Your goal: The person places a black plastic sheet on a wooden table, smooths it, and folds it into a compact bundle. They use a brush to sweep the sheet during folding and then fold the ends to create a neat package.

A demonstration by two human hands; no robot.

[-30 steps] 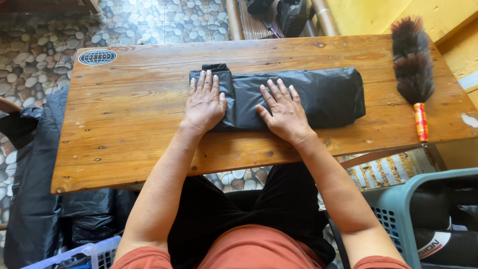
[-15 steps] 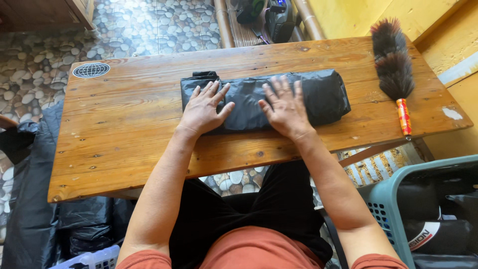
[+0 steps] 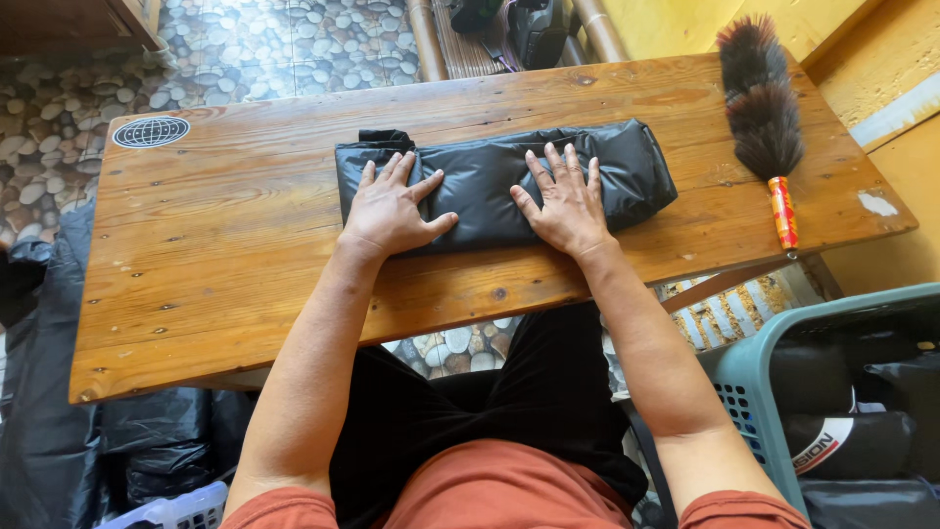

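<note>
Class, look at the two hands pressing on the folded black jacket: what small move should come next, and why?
Probably slide both palms outward to press out air. The left hand and right hand lie flat, fingers spread, on the middle of the jacket, which is folded into a long bundle on the table; its right end beyond the hands looks puffy.

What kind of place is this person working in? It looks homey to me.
Probably a home porch or patio used for folding clothes: a worn wooden plank table on a pebble-patterned tiled floor, a teal plastic laundry basket beside it, and both hands pressing a folded black padded garment.
</note>
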